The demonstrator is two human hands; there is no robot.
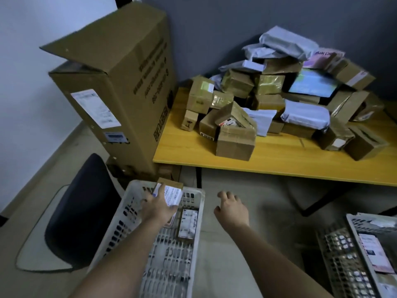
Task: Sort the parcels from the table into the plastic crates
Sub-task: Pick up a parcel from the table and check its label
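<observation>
The left hand (160,206) holds a box (171,193) over the far end of the white crate (194,229); its fingers hide part of the label. The right hand (231,208) hangs loose, holding nothing. More parcels (279,100) sit piled on the table (279,160). Another crate (356,244) is cut off at the right.

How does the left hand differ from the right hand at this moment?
The left hand grips a labelled parcel inside the white crate; the right hand holds nothing. The left hand is over the crate, while the right hand hangs over the floor beside it, fingers loosely curled. Both reach forward, backs up, with bare forearms.
</observation>
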